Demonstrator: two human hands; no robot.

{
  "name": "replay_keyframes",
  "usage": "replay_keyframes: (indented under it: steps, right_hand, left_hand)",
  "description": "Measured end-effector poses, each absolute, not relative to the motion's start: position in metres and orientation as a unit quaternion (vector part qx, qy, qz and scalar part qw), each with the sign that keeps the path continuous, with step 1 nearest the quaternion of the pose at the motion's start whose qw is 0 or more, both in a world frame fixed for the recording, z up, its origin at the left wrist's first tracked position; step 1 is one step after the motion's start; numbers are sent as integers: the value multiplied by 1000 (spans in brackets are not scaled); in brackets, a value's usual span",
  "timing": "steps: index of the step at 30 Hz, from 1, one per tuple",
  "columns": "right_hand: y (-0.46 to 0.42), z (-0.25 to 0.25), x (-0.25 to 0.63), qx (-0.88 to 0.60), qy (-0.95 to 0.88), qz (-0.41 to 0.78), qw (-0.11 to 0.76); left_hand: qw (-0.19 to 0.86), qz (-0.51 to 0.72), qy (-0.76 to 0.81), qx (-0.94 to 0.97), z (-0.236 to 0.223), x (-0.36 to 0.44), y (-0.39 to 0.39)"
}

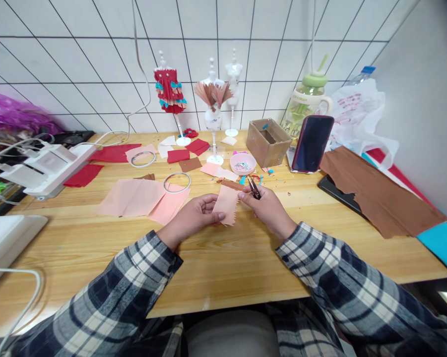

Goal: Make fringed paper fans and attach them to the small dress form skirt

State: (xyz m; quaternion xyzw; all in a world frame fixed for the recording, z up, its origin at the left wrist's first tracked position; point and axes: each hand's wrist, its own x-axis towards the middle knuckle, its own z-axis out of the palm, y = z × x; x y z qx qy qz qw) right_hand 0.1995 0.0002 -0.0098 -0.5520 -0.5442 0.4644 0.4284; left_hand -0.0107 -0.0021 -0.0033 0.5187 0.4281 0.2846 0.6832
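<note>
My left hand (203, 214) pinches a small piece of pale pink cloth (227, 202) with a zigzag edge on its right side. Thread snips (253, 188) with dark handles are gripped in my right hand (267, 207), blades pointing up and away. The thumb and finger of that hand also touch the right edge of the pink cloth. Just behind the cloth lies a brown strip (232, 185). Larger pink sheets (132, 197) and a metal ring (177, 182) rest to the left of my hands.
Small dress-form stands line the wall: one in a red dress (168, 91), one with brown pleated cloth (213, 94), one bare white (232, 89). A pink bowl (243, 162) of beads, cardboard box (268, 144), phone (312, 144), brown cloth (379, 191) and power strip (55, 168) surround the work area.
</note>
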Motion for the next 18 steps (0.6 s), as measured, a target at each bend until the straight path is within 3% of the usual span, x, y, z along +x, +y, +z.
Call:
replay_keyframes:
  steps: [18]
  right_hand:
    - [-4,-6,193,-553,-553,461,418]
  left_hand:
    - [694,291,392,529,5,-3,-7]
